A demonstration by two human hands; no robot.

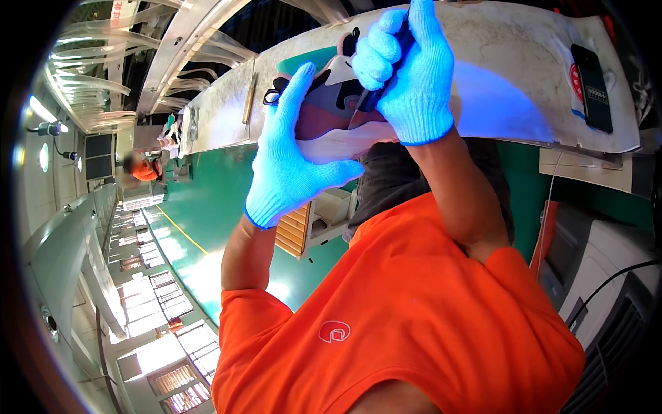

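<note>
Reaching over a pale table (507, 38), two gloved hands meet at a patterned panel (318, 114)

At the far left, well away down the room, another person in orange (145, 170) is near the green floor (227, 179). Nearer, a thin tan stick (249, 100) lies on the table, just left of the gloved hands.

Next comes the left hand (283, 162) in a light blue-looking glove. Its fingers are straight and held together along the panel's left side, while the thumb stands wide apart, pointing right; this hand is open rather than closed.

Between the hands is the panel, at the table's near edge, showing black, grey, pink and dull purple shapes. A pale strip (345, 141) runs along its near side.

To the right, the right hand (417, 76), gloved alike, has its fingers curled tightly around a dark tool (367, 101). The tool's lower end slants over the panel's right part; whether it touches cannot be told.

Farther right, a patch of blue light (503, 100) falls on the table. Near the right end lies a black phone (592, 88), well apart from the hands.
</note>
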